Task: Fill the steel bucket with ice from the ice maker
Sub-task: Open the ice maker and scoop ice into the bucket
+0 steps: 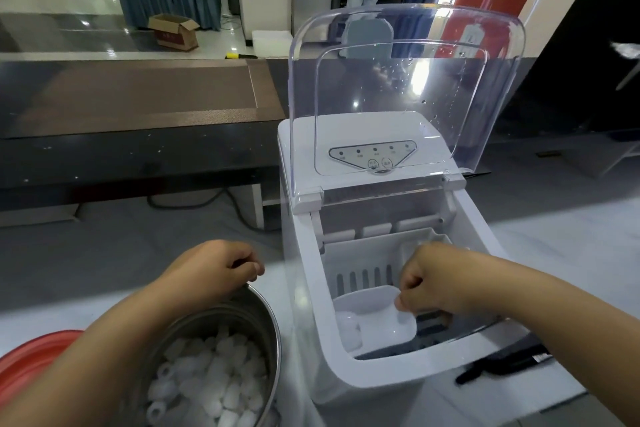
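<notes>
A white ice maker (308,340) stands at centre right with its clear lid (405,87) raised upright. Inside it sits a white slotted basket (363,253). My right hand (429,281) is down in the basket, shut on a white plastic scoop (381,319) that lies low with a few ice pieces (349,329) beside it. To the left stands the steel bucket (266,326), holding several hollow ice pieces (214,381). My left hand (218,267) grips the bucket's far rim.
A red round thing (31,357) lies at the lower left edge. Dark pens or tools (502,364) lie right of the ice maker. A dark counter (138,149) with a brown mat runs behind, with a cable beneath. A person stands far back.
</notes>
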`<state>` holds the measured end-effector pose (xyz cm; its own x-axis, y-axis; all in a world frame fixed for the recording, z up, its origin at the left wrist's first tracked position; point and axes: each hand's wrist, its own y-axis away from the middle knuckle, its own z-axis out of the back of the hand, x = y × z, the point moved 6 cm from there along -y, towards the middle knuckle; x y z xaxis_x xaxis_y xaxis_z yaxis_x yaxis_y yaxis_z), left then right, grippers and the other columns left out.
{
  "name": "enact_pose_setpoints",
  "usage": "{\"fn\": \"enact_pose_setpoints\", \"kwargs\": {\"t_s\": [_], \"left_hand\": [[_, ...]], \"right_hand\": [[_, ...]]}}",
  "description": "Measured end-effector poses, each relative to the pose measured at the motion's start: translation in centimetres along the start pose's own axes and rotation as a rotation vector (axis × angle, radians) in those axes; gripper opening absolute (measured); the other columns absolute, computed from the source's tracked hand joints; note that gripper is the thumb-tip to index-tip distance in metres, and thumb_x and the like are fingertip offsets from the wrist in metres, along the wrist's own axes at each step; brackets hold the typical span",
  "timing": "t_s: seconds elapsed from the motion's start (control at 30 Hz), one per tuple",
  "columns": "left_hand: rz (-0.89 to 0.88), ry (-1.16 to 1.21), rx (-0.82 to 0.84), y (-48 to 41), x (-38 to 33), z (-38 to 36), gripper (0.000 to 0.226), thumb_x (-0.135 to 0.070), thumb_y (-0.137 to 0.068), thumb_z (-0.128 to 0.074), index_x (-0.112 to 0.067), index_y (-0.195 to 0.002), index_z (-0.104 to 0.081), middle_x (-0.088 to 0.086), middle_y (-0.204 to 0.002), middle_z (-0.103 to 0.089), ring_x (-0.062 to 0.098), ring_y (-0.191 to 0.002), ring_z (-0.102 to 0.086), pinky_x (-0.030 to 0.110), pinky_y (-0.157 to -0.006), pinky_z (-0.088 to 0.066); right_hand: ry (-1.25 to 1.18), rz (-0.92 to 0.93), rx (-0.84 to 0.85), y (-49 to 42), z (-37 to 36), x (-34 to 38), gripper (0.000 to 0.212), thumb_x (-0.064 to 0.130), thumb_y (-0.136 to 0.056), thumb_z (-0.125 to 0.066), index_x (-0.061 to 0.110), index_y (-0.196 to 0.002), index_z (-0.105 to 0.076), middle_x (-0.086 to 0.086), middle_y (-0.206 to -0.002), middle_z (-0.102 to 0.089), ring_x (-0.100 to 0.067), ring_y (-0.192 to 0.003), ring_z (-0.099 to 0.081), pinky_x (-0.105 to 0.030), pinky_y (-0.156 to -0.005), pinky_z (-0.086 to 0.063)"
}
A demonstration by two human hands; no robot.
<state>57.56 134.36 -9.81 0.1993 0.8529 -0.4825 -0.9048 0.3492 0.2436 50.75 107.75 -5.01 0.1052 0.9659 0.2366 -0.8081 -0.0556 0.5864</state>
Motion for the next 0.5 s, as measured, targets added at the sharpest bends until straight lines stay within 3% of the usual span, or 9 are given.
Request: {"fn": "enact_pose_setpoints", "kwargs": {"t_s": [0.1, 0.27, 0.4, 0.5], "left_hand": [[-0.001, -0.004, -0.003, 0.2, -0.1, 0.1, 0.014, -0.032, -0.089, -0.055, -0.036, -0.081, -0.065, -0.017, -0.083, -0.069, 0.001, -0.081, -0.061, 0.026, -0.077, -0.049], [-0.017, 0.022, -0.038, 0.6, -0.1, 0.2, 0.015, -0.03, -0.089, -0.056, -0.036, -0.078, -0.065, -0.018, -0.08, -0.069, -0.001, -0.078, -0.061, 0.025, -0.075, -0.048], [-0.039, 0.221, -0.073, 0.8, 0.0, 0.7, 0.018, -0.021, -0.089, -0.059, -0.033, -0.076, -0.066, -0.014, -0.075, -0.07, 0.003, -0.075, -0.064, 0.029, -0.076, -0.052], [-0.073, 0.346, -0.095, 1.3, 0.1, 1.6, 0.017, -0.015, -0.088, -0.06, -0.027, -0.079, -0.069, -0.008, -0.072, -0.07, 0.009, -0.073, -0.065, 0.031, -0.076, -0.052]], "right_hand": [[-0.094, -0.003, -0.037, 0.8, 1.0, -0.1, 0.045, 0.034, -0.085, -0.064, 0.016, -0.049, -0.044, 0.004, -0.047, -0.042, -0.011, -0.043, -0.051, -0.033, -0.059, -0.053], [-0.165, -0.047, -0.134, 2.6, 2.9, 0.5, 0.04, 0.037, -0.085, -0.066, 0.023, -0.048, -0.062, 0.008, -0.042, -0.05, -0.009, -0.042, -0.051, -0.03, -0.059, -0.058], [-0.211, -0.046, -0.226, 4.6, 4.9, 1.5, 0.042, 0.033, -0.086, -0.067, 0.028, -0.044, -0.065, 0.008, -0.046, -0.058, -0.009, -0.041, -0.049, -0.027, -0.054, -0.052], [-0.241, -0.041, -0.277, 6.0, 6.0, 2.5, 0.035, 0.031, -0.085, -0.068, 0.023, -0.051, -0.07, 0.004, -0.051, -0.062, -0.014, -0.047, -0.05, -0.033, -0.06, -0.051]]}}
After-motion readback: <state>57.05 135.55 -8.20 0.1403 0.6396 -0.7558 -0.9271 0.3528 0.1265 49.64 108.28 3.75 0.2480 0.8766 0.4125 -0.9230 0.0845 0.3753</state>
